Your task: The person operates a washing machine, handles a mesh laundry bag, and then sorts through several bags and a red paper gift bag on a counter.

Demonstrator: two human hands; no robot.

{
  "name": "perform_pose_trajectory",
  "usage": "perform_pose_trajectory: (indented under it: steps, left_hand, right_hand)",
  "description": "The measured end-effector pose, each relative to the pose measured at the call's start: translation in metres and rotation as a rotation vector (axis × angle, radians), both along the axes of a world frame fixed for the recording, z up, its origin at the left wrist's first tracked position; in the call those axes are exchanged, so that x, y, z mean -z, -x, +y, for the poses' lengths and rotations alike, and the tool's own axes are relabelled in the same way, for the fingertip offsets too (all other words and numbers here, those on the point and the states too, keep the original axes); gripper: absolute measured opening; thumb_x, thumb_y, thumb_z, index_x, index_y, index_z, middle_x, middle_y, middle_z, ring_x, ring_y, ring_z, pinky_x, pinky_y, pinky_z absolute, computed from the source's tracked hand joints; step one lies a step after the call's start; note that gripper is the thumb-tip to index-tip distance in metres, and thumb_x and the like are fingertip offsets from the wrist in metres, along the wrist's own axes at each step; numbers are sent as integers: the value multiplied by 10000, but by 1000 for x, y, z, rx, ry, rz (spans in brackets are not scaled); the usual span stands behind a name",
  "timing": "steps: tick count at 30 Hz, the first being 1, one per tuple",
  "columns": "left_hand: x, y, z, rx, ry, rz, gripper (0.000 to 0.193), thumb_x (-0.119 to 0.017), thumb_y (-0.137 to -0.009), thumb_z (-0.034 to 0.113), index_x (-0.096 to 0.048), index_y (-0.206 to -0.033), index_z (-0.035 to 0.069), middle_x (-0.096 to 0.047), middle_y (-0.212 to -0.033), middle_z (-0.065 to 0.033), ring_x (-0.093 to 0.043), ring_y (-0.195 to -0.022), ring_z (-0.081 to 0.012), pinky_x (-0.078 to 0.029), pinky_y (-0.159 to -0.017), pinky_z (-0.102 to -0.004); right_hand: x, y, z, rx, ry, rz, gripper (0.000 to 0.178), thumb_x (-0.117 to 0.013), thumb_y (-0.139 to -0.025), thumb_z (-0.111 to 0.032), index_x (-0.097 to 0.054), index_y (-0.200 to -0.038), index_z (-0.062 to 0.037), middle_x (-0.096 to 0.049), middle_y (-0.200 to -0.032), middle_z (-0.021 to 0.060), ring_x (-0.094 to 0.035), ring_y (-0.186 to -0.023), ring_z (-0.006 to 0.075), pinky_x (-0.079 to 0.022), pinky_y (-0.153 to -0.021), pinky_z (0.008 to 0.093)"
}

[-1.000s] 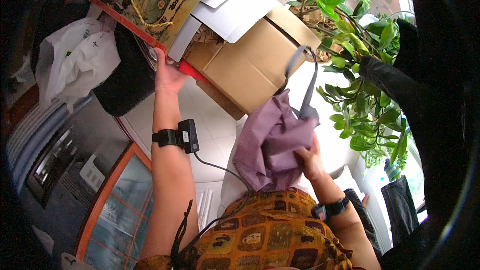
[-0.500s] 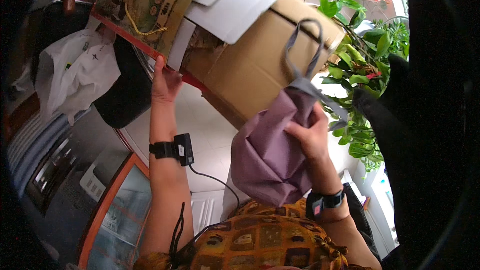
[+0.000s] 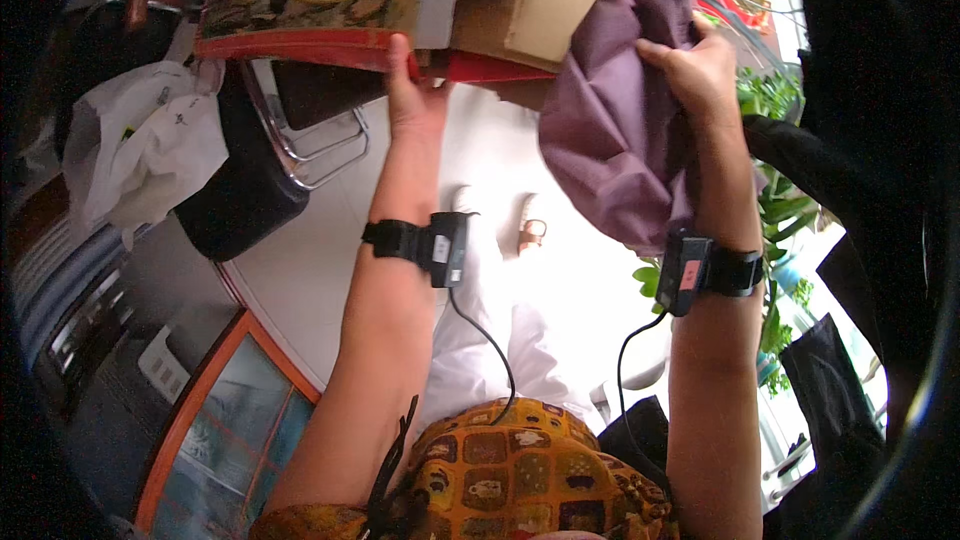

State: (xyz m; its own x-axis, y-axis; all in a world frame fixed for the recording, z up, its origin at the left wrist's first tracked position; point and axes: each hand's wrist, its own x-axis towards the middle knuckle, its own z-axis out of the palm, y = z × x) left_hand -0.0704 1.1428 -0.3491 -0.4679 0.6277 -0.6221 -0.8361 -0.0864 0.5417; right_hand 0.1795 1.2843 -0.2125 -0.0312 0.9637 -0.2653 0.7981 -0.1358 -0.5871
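My left hand (image 3: 418,100) is closed on the red lower edge of a patterned paper gift bag (image 3: 255,0) with a yellow rope handle, its thumb on the near side and its fingers mostly hidden. At the right, my right hand (image 3: 705,70) grips a purple fabric bag (image 3: 620,130) near its top, thumb across the cloth. Grey straps trail from that end, and the bag's body hangs down beside my forearm. Between the hands, a brown cardboard box (image 3: 560,10) with white flaps reaches the upper edge of the view.
A black chair (image 3: 240,180) with a metal frame stands at the left, beside a white plastic bag (image 3: 150,145). Below it is an orange-framed glass panel (image 3: 235,420). Green potted plants (image 3: 775,100) line the right. My feet rest on pale floor tiles (image 3: 310,250).
Both hands have moved farther from my body, the right one also to the right with the purple bag. The gift bag and cardboard box now sit higher in view, levelled out from their tilt.
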Motion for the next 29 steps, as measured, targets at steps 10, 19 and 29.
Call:
perform_pose_trajectory:
  steps: [10,19,29]
  left_hand:
    - [18,0,73,198,193,241,1080,-669,-648,748,-285,-1455,141,-345,-1445,-132,-276,-1341,-354,-167,-1121,-571]
    - [-53,8,-83,1071,-191,-59,1251,-467,-626,880,-125,-1490,42,-272,-1504,-207,-298,-1381,-315,-264,-1101,-519]
    - [-97,-54,-327,1187,326,-160,715,-726,-804,114,-355,-1411,42,-530,-1304,-83,-506,-1186,-204,-386,-1029,-337]
  right_hand:
    - [-66,84,-8,-42,103,125,389,-628,-780,-98,-624,-1166,-141,-683,-978,112,-638,-809,292,-522,-811,363]
    - [-30,22,-230,149,163,812,848,-747,-709,11,-316,-1438,-22,-557,-1271,130,-551,-1148,206,-404,-1014,333]
    - [24,-44,-418,-12,260,441,904,-728,-781,-81,-177,-1499,-94,-259,-1491,174,-487,-1210,320,-479,-937,377]
